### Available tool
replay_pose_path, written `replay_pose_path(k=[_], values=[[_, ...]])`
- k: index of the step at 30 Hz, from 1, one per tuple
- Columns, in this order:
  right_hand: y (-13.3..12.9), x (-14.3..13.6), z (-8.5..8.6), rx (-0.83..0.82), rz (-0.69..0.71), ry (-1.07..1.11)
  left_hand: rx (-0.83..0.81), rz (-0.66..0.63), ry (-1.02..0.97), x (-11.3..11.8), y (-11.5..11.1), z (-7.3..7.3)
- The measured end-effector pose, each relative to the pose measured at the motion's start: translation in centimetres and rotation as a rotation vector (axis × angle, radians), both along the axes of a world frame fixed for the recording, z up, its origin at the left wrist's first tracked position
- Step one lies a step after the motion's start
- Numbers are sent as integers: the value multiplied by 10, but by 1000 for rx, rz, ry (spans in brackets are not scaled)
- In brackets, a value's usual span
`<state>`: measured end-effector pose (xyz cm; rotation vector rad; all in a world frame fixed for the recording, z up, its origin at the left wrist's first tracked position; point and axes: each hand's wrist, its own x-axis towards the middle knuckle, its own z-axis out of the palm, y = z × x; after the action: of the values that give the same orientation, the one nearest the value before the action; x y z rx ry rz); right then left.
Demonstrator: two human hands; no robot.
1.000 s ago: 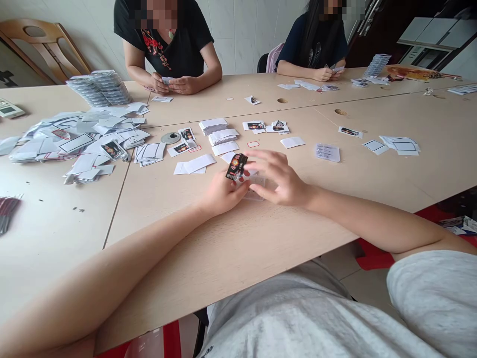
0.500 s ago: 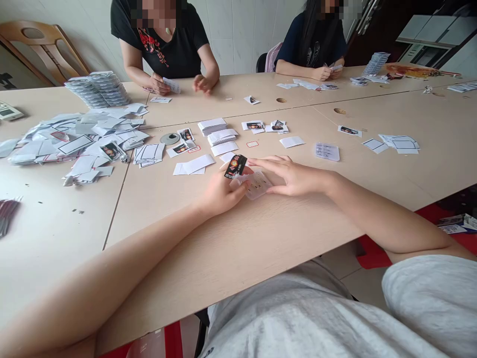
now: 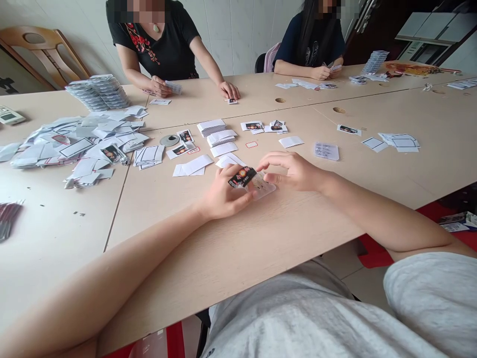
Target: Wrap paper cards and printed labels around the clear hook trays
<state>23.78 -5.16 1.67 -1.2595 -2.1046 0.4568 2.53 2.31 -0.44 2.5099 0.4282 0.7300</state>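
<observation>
Near the table's front edge, my left hand [image 3: 227, 196] holds a black card with a red and orange print [image 3: 243, 176] together with a clear plastic pack [image 3: 265, 187]. The pack lies under and to the right of the card, with small dark items in it. My right hand [image 3: 294, 171] is at the right side of the pack, its fingers apart and curved around the card's right end; whether a fingertip touches is hard to tell. White paper slips [image 3: 230, 160] lie just behind my left hand.
Across the table [image 3: 179, 268] are white card stacks [image 3: 216, 135], a grey tape roll [image 3: 169, 140], another clear pack [image 3: 326, 150] and a large heap of white packets [image 3: 52, 141]. Two people sit opposite; one person's hand [image 3: 229, 91] reaches onto the table.
The black card has tilted and shifted slightly right in my left hand. My right hand's fingers have curled more. The person opposite has stretched an arm to a small card on the table.
</observation>
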Motion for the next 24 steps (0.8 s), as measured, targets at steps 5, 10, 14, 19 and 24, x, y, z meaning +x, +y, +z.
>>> replay_pose_path(k=[5,10,14,19,24], values=[[-5,-19,-1,76,-8,8,72,-70,62,-2,-5,0],[-4,-21,-6,128,47,-117,95,-76,99,-1,-5,-2],[-6,-12,3,186,-28,-87,169,66,141,1,-5,-3],[-6,0,17,176,-224,97,218,222,197,1,-2,-7],[3,3,7,106,-297,156,192,303,290,2,0,-12]])
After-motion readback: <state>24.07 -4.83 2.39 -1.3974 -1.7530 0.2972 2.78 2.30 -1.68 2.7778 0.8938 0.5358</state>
